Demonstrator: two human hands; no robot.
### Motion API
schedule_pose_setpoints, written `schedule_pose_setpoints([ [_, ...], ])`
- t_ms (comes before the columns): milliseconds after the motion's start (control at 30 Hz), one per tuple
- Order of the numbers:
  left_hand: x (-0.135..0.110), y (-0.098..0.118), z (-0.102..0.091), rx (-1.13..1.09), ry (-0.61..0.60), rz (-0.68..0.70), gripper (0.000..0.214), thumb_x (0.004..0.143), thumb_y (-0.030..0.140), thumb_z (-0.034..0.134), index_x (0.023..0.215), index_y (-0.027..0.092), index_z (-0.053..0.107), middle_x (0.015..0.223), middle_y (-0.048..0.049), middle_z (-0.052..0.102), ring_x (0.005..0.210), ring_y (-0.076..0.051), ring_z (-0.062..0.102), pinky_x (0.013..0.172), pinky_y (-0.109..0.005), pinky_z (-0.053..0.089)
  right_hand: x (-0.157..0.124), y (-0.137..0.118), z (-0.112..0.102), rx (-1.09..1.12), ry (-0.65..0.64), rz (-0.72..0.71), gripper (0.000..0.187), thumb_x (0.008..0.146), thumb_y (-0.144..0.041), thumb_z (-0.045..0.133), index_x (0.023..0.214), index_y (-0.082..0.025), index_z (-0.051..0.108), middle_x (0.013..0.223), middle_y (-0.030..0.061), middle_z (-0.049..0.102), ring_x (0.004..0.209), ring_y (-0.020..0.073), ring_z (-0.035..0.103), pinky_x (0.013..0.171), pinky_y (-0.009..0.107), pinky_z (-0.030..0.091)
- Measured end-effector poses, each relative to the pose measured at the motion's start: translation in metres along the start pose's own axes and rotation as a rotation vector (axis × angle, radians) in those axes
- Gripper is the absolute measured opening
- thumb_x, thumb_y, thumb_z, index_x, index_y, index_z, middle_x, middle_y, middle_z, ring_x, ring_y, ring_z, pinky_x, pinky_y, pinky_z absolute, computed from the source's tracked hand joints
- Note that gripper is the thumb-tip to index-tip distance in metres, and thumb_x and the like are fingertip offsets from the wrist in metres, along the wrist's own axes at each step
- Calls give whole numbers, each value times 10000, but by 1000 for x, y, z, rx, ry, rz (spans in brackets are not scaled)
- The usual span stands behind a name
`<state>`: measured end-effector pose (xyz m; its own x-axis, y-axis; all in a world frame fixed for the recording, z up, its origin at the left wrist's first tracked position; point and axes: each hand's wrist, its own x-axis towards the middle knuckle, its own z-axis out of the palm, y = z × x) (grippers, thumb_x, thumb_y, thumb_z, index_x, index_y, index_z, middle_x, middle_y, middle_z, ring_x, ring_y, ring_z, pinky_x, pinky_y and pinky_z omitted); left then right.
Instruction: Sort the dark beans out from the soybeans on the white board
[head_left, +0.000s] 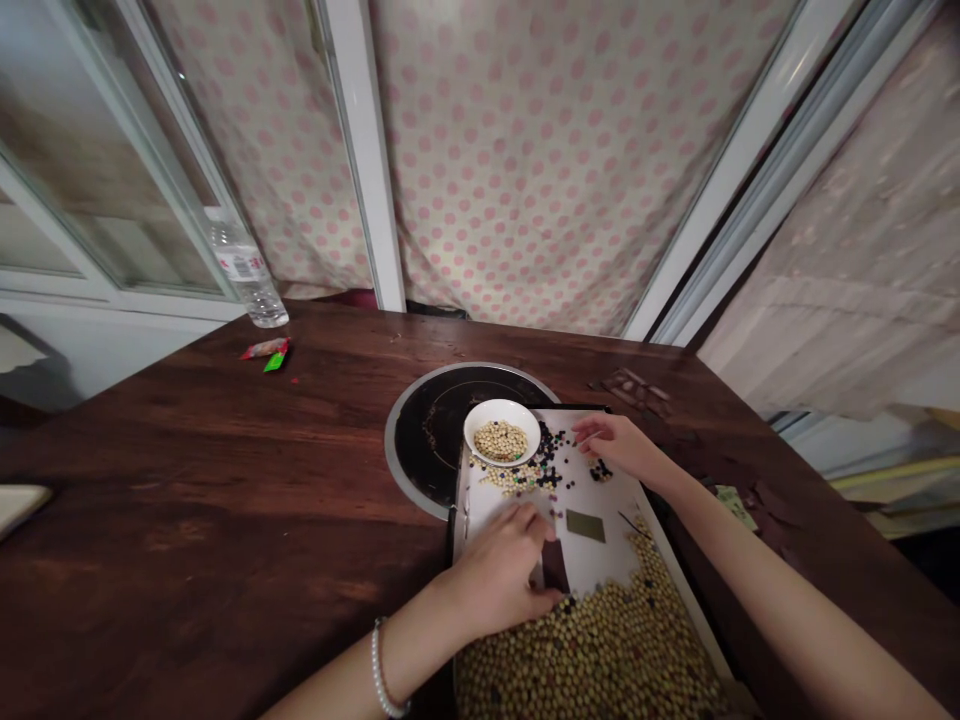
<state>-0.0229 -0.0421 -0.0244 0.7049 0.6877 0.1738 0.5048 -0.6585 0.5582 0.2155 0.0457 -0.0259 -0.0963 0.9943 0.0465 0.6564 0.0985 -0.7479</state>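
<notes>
The left hand (491, 580) curled its fingers (525, 520) over a dark flat piece (555, 566); the right hand (615, 447) rested, fingers loosely together, just beside dark beans (600, 470) on a white tray (480, 510).

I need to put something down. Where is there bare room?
The table is open left of the cooktop. The tray has a small white patch between the left hand and right hand. Beans crowd the tray's near end.

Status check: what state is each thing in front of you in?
Left hand, curled over a dark card
Right hand, open, beside black beans
White bowl, holding soybeans
Soybean heap, spread at the white tray's near end
Water bottle, upright
</notes>
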Motion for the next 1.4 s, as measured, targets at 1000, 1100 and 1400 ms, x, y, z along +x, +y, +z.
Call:
schedule_pose_setpoints([
  [1000,9,2,-9,-17,340,19,383,778,193,641,1121,217,473,1077,-78,512,1043,-266,511,869,-457,482,-94,-26,3,60,-258,57,63,697,-128,665,727,-184,672,716,-2,621,685,152,562,631,267,412],
  [1100,10,2,-8,-3,356,-1,353,789,209,628,1106,217,473,1058,-74,516,1026,-264,518,864,-458,479,-96,-27,0,72,-283,89,57,712,-142,669,748,-186,673,686,-10,634,660,142,564,607,253,410],
  [1400,11,3,-7,5,252,3,319,769,209,644,1057,210,507,1030,-64,543,1006,-265,530,850,-439,482,-97,-30,-3,17,-295,-13,133,773,-106,588,723,-184,684,768,22,666,714,144,585,645,262,419],
])
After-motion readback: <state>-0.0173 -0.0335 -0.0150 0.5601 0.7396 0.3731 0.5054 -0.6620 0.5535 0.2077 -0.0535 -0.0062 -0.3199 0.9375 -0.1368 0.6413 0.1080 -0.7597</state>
